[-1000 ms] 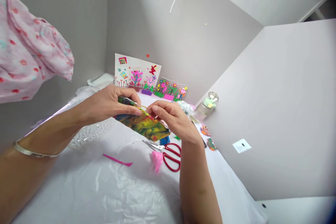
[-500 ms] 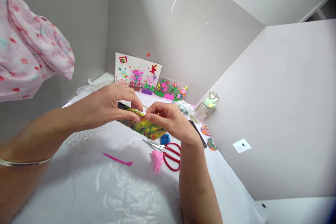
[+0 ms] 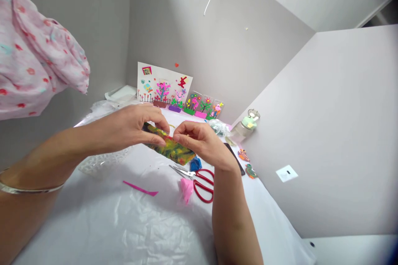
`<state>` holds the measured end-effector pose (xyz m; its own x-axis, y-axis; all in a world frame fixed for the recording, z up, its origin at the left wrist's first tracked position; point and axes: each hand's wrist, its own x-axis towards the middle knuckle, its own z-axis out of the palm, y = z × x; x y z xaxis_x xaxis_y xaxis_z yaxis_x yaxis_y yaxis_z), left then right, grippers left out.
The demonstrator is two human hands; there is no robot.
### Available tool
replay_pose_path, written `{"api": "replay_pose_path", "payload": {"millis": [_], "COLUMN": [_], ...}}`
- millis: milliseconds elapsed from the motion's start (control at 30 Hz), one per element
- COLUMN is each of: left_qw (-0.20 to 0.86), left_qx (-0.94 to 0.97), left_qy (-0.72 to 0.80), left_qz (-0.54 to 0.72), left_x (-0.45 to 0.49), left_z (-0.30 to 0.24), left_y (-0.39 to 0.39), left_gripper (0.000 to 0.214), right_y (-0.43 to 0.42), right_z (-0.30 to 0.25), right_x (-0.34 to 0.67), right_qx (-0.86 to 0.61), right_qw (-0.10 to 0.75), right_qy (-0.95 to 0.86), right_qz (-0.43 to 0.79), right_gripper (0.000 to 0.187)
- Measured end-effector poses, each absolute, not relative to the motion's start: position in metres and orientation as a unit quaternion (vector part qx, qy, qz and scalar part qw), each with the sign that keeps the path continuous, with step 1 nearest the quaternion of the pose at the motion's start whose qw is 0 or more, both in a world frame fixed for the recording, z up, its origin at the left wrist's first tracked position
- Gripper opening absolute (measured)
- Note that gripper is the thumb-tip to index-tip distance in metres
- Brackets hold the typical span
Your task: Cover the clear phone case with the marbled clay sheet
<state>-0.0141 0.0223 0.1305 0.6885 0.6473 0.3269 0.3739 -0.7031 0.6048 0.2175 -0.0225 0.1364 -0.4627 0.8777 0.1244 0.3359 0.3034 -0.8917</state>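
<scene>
Since a second ago, the multicoloured sheet [image 3: 177,152] has been tilted, and more of the blue lump [image 3: 195,164] beside it is exposed. The sheet is held above the white-covered table [image 3: 149,232], gripped between thumb and fingers of the left hand [image 3: 135,128]. The right hand's [image 3: 205,143] fingertips are brought together at its upper edge; what is pinched there cannot be told. Scissors [image 3: 208,172] are laid nearby, touched by neither hand.
</scene>
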Motion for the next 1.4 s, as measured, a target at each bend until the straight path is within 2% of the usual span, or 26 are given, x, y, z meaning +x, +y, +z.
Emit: {"api": "replay_pose_path", "payload": {"millis": [167, 467, 633, 900, 1100, 1300, 1400], "left_qw": [0.219, 0.249, 0.241, 0.241, 0.249, 0.255, 0.253], "left_qx": [0.897, 0.899, 0.900, 0.900, 0.896, 0.892, 0.889], "left_qy": [0.295, 0.295, 0.300, 0.300, 0.307, 0.306, 0.311], "left_qz": [0.245, 0.209, 0.205, 0.204, 0.203, 0.213, 0.222], "left_x": [-0.008, -0.004, -0.003, -0.003, -0.002, 0.000, -0.001], "left_z": [0.121, 0.123, 0.125, 0.124, 0.124, 0.126, 0.126], "left_y": [0.023, 0.022, 0.021, 0.021, 0.021, 0.021, 0.021], "left_gripper": [0.018, 0.015, 0.016, 0.019, 0.024, 0.027, 0.026], "right_y": [-0.020, -0.025, -0.025, -0.027, -0.029, -0.031, -0.031], "right_z": [0.132, 0.133, 0.138, 0.141, 0.138, 0.139, 0.144], "right_x": [0.212, 0.209, 0.216, 0.216, 0.212, 0.211, 0.215], "right_qx": [-0.400, -0.412, -0.407, -0.419, -0.428, -0.455, -0.446], "right_qw": [0.310, 0.304, 0.282, 0.281, 0.290, 0.293, 0.277], "right_qy": [-0.749, -0.760, -0.785, -0.782, -0.771, -0.782, -0.800], "right_qz": [0.427, 0.400, 0.371, 0.366, 0.371, 0.309, 0.288], "right_gripper": [0.021, 0.019, 0.024, 0.015, 0.018, 0.015, 0.023]}}
